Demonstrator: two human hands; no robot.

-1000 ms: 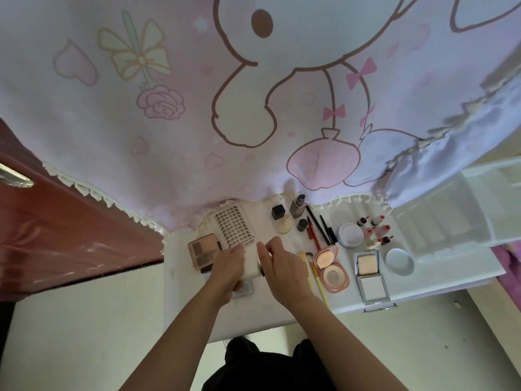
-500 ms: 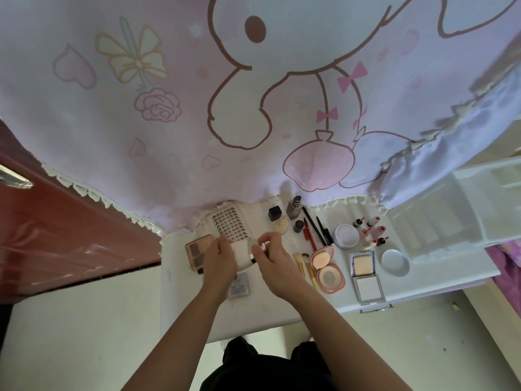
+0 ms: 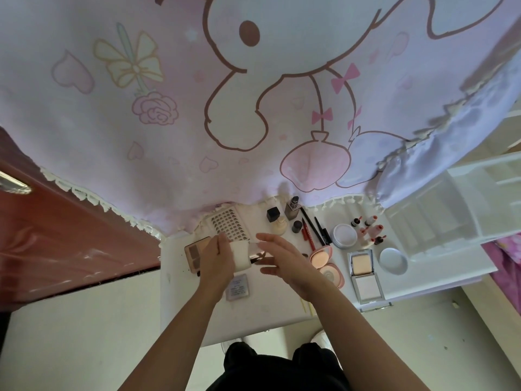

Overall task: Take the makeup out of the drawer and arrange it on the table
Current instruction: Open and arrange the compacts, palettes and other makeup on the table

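1. Makeup in hand: white tube [image 3: 240,255], lying crosswise above the table [image 3: 180,306], its dark, shiny end pointing right.
2. Left hand [image 3: 217,261]: fingers curled round the white tube's left part, gripping it.
3. Right hand [image 3: 282,258]: fingers straight and spread, just beside the tube's right end. Whether they touch it cannot be told.
4. Eyeshadow palette [image 3: 196,253]: open, brown pans showing, left of the left hand and partly hidden by it.
5. Lash tray [image 3: 229,222]: rows of dark clusters, far side of the table, behind the left hand.
6. Small printed packet [image 3: 237,287]: flat on the table, near side, between the forearms.
7. Bottles, far centre: black-capped bottle [image 3: 273,214], tall foundation bottle [image 3: 291,207], cream bottle [image 3: 280,225], small dark pot [image 3: 296,226].
8. Pencils: red pencil [image 3: 308,235] and black liners [image 3: 321,228], lying side by side at a slant.
9. White round jar [image 3: 344,235], with a cluster of small bottles [image 3: 369,230] to its right.
10. Pink compact [image 3: 324,261]: open, just right of the right hand.
11. Square powder compact [image 3: 365,273]: open, near the table's near edge.
12. Round pale lid [image 3: 393,261]: right of the square compact.
13. Drawer [image 3: 439,252]: white, divided into compartments, at the right end.
14. Pink cartoon curtain [image 3: 253,108]: hanging behind the table.
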